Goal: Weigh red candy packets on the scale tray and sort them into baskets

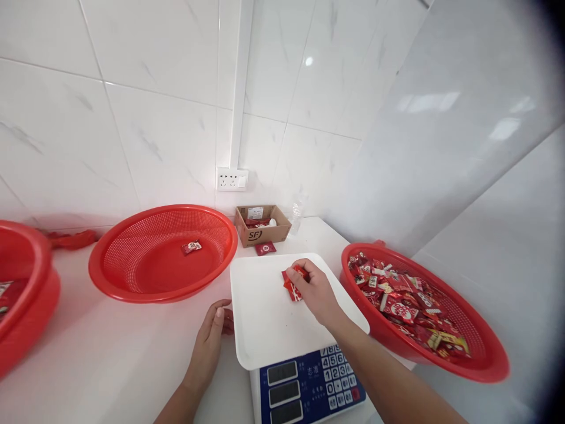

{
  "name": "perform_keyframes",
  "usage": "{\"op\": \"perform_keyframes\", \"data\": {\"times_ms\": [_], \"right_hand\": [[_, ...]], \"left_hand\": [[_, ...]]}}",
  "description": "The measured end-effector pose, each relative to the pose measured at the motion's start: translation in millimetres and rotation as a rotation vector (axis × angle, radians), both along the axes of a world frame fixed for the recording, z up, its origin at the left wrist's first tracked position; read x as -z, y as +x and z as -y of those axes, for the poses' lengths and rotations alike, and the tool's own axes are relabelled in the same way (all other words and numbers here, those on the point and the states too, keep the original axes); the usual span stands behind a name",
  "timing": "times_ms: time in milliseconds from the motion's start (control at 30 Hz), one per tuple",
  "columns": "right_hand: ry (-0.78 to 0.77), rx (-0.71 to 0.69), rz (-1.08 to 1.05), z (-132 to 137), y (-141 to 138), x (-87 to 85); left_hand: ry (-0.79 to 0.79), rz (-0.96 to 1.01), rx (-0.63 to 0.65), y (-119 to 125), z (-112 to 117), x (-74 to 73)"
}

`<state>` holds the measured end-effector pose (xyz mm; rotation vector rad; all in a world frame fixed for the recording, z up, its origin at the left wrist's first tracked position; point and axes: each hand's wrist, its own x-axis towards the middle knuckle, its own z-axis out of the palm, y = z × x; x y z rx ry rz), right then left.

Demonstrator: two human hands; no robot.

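Note:
My right hand (315, 291) is over the white weighing pan (269, 330) of a digital scale. Its thumb and fingers pinch a small red wrapped snack packet (295, 291), partly hidden under the fingers; whether it is one packet or more I cannot tell. Beside the pan's left edge, my left hand (214, 330) rests near the table with its fingers loosely curved, and no object shows in it. Below the pan, the scale's blue panel (311, 386) has dark displays and a keypad, partly covered by my right forearm.
At right, a red basket (485, 359) holds many wrapped packets. Left of the scale, another red basket (163, 294) contains one packet (191, 247). A third basket (42, 294) is cut off at left. Behind the pan are a cardboard box (265, 234) and a red packet (265, 248).

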<state>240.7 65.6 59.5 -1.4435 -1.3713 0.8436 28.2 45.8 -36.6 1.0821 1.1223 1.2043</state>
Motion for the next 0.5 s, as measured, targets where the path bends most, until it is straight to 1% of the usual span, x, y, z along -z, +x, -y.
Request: {"op": "perform_keyframes", "data": {"times_ms": [100,200,267,367,433,500], "right_hand": [[-0.036,-0.008,-0.005,-10.2,-7.1,-3.2],[-0.041,-0.094,-0.005,-25.8,-28.2,-15.6],[-0.01,-0.177,-0.008,-40.9,-50.8,-30.5],[0.078,-0.282,0.004,-67.8,-89.6,-57.7],[0.206,-0.342,0.098,-82.3,-111.3,-74.0],[0.274,-0.384,0.182,-88.3,-123.6,-84.5]], "left_hand": [[-0.013,0.001,-0.005,0.9,0.2,-1.6],[-0.017,0.006,0.003,1.8,0.0,-3.1],[-0.018,0.004,0.008,1.4,-0.3,-3.3],[-0.023,-0.012,0.01,-1.2,-1.5,-1.5],[-0.019,-0.01,0.0,-3.6,-2.9,0.2],[-0.008,0.01,-0.016,-5.7,-4.2,1.2]]}}
